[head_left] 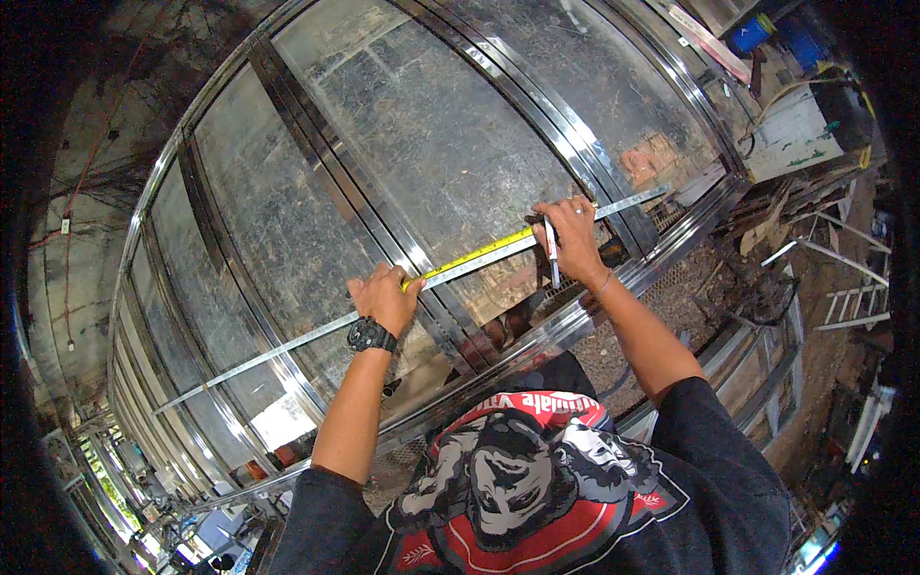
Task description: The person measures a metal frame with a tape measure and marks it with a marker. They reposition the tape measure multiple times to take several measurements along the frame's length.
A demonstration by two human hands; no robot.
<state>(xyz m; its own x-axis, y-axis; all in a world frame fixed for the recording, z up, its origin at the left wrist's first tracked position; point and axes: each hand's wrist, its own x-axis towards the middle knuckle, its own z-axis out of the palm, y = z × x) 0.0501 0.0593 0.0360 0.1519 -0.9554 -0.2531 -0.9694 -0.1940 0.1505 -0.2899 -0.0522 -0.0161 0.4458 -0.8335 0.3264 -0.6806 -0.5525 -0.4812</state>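
Note:
A long thin metal bar lies slantwise across the shiny metal frame. Along its upper edge stretches a yellow tape measure blade, between my two hands. My left hand, with a black watch on its wrist, is closed and pinches the blade's near-left end against the bar. My right hand is closed at the blade's other end, with a white marker held between the fingers and pointing down. Whether the right fingers also grip the tape's case is hidden.
Several crossbars divide the frame, with a scuffed grey surface showing between them. Scrap wood and a white metal rack lie on the right. A blue container stands at the far right. An orange cord runs along the left.

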